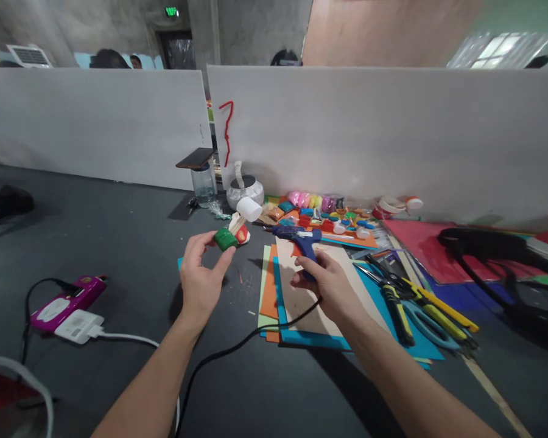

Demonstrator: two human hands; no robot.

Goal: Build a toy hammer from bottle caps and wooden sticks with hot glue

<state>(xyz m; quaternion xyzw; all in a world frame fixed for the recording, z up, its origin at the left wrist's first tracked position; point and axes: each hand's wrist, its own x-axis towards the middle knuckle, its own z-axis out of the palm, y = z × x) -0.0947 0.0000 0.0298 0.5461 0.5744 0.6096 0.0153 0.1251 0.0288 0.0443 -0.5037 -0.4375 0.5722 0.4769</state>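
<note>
My left hand (201, 277) pinches a small shiny green roll-shaped piece (226, 239) between thumb and fingers, raised over the dark table. What the piece is made of I cannot tell. My right hand (322, 280) is wrapped round the handle of a blue hot glue gun (296, 234). Its nozzle points left toward the green piece, with a gap between them. From the gun a black cord (242, 347) runs down across the table. Just behind the green piece are a white cylinder (249, 209) and a small red and white packet (243, 235).
Stacked coloured paper (285, 328) lies under my right hand. Pliers (397, 313) and scissors (432, 325) rest to the right. Clay packets (308, 199) line the white partition (383, 134). A jar (203, 185) stands behind; a purple power strip (73, 301) lies left.
</note>
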